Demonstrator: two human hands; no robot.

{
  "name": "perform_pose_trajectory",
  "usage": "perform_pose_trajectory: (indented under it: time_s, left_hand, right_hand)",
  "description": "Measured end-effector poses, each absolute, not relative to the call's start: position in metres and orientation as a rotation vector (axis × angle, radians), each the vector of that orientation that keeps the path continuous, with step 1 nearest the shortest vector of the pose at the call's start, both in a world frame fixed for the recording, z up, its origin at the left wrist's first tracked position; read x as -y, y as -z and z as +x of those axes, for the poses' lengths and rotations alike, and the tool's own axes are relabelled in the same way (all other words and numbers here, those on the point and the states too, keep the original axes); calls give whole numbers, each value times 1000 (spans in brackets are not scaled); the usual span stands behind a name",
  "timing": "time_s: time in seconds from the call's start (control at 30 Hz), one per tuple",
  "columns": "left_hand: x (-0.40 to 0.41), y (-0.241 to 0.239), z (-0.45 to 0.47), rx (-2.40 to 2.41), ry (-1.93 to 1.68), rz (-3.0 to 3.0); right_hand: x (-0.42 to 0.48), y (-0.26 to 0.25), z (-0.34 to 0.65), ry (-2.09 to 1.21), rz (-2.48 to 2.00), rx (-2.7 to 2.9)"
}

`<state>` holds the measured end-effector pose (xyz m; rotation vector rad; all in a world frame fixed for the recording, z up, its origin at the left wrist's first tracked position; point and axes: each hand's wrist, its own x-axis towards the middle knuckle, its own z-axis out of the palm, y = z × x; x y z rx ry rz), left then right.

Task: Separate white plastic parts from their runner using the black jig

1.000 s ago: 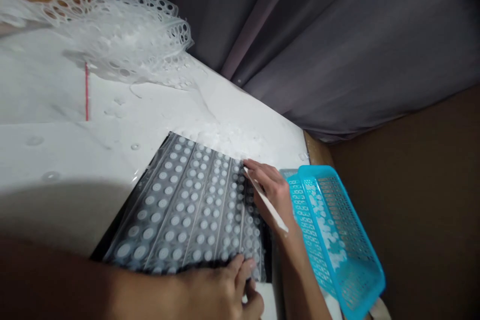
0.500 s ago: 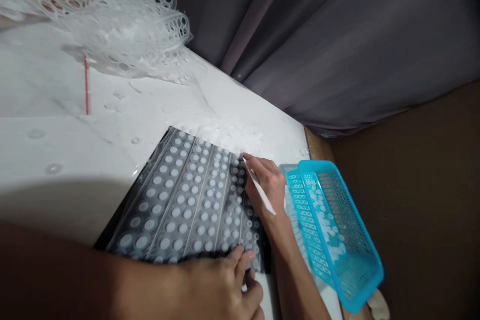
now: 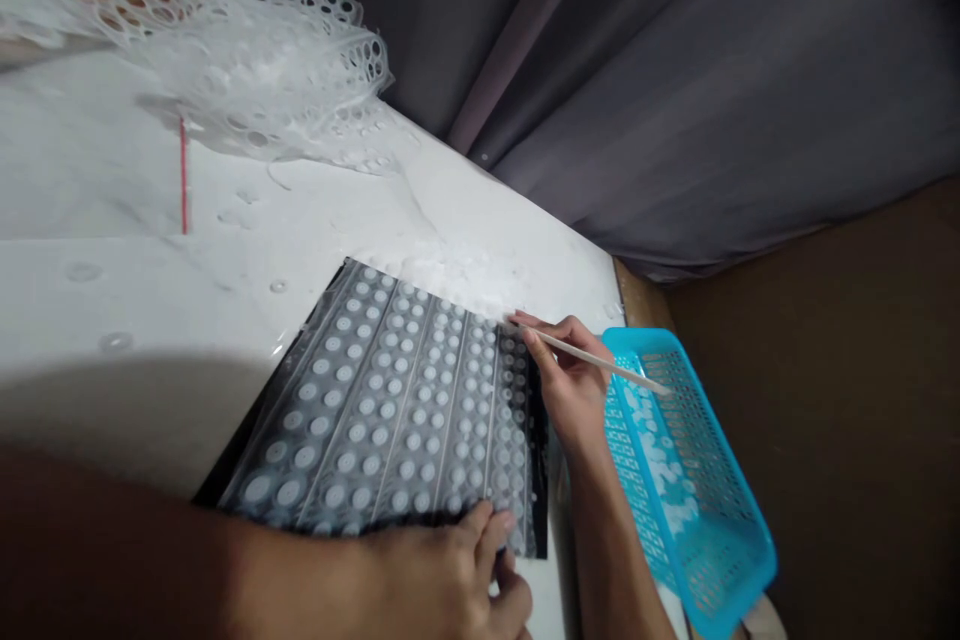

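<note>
A dark sheet under clear plastic [image 3: 409, 400] lies on the white table, with long rows of round white discs on it. My right hand [image 3: 574, 375] is at its far right corner, closed in a pinch around a thin white stick [image 3: 600, 358]. The stick's near end points right, over a blue basket. My left hand [image 3: 450, 570] rests at the sheet's near edge, fingers curled and fingertips against the plastic. Whatever may be between those fingers is hidden. Small whitish pieces [image 3: 450, 270] lie just beyond the sheet's far edge.
The blue perforated basket [image 3: 731, 480] stands at the right edge of the table [image 3: 247, 320], with white pieces inside. Crumpled clear plastic full of round holes [image 3: 262, 60] lies at the back left, near a red strip [image 3: 184, 175]. A grey curtain [image 3: 637, 70] hangs behind.
My right hand has shifted right, towards the sheet's corner. The stick has swung from slanting down along the wrist to pointing right. My left hand stays in nearly the same place.
</note>
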<state>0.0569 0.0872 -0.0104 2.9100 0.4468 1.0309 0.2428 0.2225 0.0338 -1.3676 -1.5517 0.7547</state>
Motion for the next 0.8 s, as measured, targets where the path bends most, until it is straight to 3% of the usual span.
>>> perform_pose_trajectory:
  time_s: [0.8]
  left_hand:
    - [-82,9,61,-521,-1038,2909]
  right_hand:
    - [-214,-33,235,-540,-1469,1953]
